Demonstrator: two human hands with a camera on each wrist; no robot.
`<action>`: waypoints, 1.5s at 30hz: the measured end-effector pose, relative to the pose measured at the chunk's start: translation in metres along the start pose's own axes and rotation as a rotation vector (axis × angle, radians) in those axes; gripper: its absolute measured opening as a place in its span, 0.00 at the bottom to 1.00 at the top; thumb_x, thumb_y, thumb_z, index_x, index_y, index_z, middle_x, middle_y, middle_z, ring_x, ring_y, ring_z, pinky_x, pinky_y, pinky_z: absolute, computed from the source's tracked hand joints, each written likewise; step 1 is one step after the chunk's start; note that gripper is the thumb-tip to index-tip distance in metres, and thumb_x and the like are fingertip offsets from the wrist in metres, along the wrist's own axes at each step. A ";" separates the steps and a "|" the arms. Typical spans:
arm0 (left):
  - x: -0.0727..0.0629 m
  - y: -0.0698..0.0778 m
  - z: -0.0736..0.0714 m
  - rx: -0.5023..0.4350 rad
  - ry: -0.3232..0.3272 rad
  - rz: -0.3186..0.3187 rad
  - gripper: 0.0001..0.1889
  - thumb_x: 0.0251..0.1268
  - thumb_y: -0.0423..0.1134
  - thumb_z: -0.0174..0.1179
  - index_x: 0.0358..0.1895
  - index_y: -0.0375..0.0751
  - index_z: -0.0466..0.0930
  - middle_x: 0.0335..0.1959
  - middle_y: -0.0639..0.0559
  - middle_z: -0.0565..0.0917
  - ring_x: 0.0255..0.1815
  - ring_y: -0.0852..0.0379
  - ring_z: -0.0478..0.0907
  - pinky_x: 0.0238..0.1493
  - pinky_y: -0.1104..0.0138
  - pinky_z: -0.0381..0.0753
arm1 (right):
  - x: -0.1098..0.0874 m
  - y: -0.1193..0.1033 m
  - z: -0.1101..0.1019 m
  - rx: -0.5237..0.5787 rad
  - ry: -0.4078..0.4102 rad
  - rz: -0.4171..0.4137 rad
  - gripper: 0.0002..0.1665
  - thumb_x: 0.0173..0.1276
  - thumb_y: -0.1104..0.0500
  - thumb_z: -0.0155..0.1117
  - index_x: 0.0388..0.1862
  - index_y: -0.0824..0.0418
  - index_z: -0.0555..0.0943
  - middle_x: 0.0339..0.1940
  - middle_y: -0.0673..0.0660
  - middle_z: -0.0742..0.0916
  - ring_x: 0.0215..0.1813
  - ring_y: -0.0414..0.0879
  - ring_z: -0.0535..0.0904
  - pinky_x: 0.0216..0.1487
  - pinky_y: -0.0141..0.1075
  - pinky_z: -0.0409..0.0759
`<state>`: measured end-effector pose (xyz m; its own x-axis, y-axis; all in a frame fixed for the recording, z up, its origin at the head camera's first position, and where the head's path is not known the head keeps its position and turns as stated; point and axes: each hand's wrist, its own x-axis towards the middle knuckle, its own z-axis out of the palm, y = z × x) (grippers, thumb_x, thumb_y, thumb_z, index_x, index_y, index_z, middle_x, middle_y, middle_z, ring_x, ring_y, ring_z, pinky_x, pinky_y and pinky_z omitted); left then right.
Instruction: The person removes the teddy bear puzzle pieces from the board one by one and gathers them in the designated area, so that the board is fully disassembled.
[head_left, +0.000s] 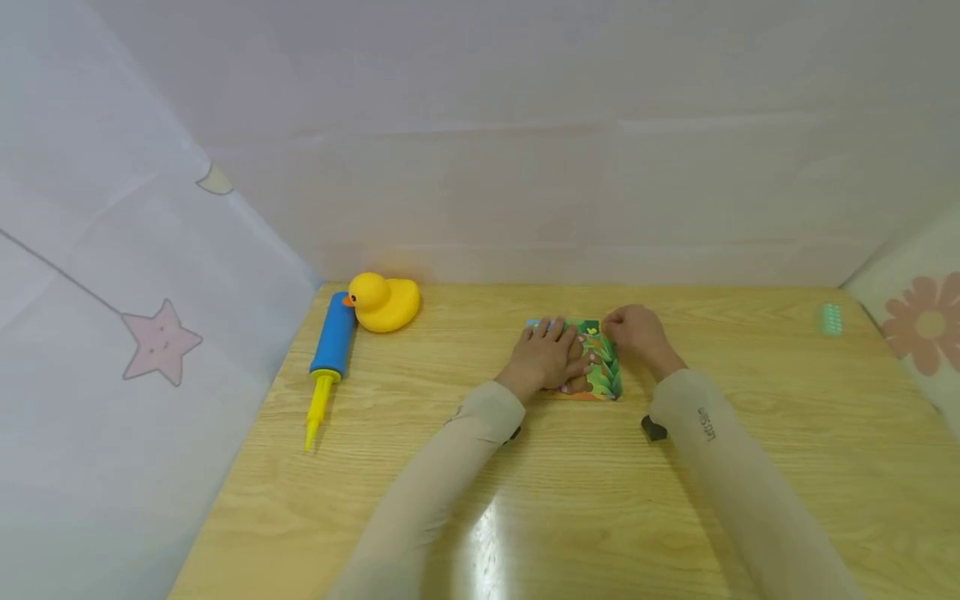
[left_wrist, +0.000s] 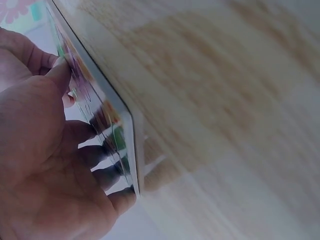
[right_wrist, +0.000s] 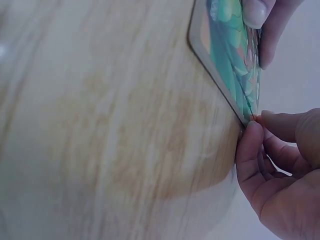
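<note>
A thin, brightly coloured jigsaw puzzle board (head_left: 603, 379) lies flat on the table, with cut lines showing across its green garden picture. My left hand (head_left: 546, 360) rests on its left and middle part, fingers spread and fingertips pressing the picture; in the left wrist view that hand (left_wrist: 55, 145) covers much of the surface. At the upper right corner my right hand (head_left: 636, 333) has its fingers curled. Thumb and forefinger of the right hand (right_wrist: 285, 165) pinch the puzzle's edge in the right wrist view, with a small orange spot showing between them.
A yellow rubber duck (head_left: 390, 307) sits at the back left, against a blue and yellow hand pump (head_left: 333, 337). Far right lies a small pale green item (head_left: 832, 319). Pale wall sheets (head_left: 480, 200) close off the back and sides of the wooden table (head_left: 585, 483).
</note>
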<state>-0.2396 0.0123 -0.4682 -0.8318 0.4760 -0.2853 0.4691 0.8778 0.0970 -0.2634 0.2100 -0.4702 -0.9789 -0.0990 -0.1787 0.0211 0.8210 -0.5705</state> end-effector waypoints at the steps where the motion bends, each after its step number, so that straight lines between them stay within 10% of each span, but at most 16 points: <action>1: 0.000 0.000 0.000 -0.002 0.001 0.001 0.40 0.78 0.70 0.32 0.84 0.54 0.44 0.86 0.50 0.45 0.86 0.48 0.42 0.84 0.49 0.49 | 0.000 0.000 0.000 0.007 -0.003 0.006 0.21 0.78 0.57 0.51 0.53 0.70 0.85 0.57 0.69 0.86 0.58 0.62 0.81 0.59 0.53 0.80; 45: -0.001 -0.001 -0.007 -0.060 -0.041 -0.015 0.40 0.77 0.70 0.35 0.84 0.56 0.45 0.86 0.51 0.43 0.86 0.49 0.40 0.84 0.49 0.46 | -0.005 0.008 0.007 0.308 0.086 0.071 0.20 0.76 0.52 0.60 0.57 0.65 0.81 0.51 0.66 0.88 0.43 0.50 0.86 0.40 0.34 0.84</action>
<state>-0.2412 0.0112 -0.4617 -0.8252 0.4614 -0.3258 0.4372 0.8870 0.1487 -0.2570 0.2131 -0.4790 -0.9862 0.0111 -0.1653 0.1372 0.6143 -0.7771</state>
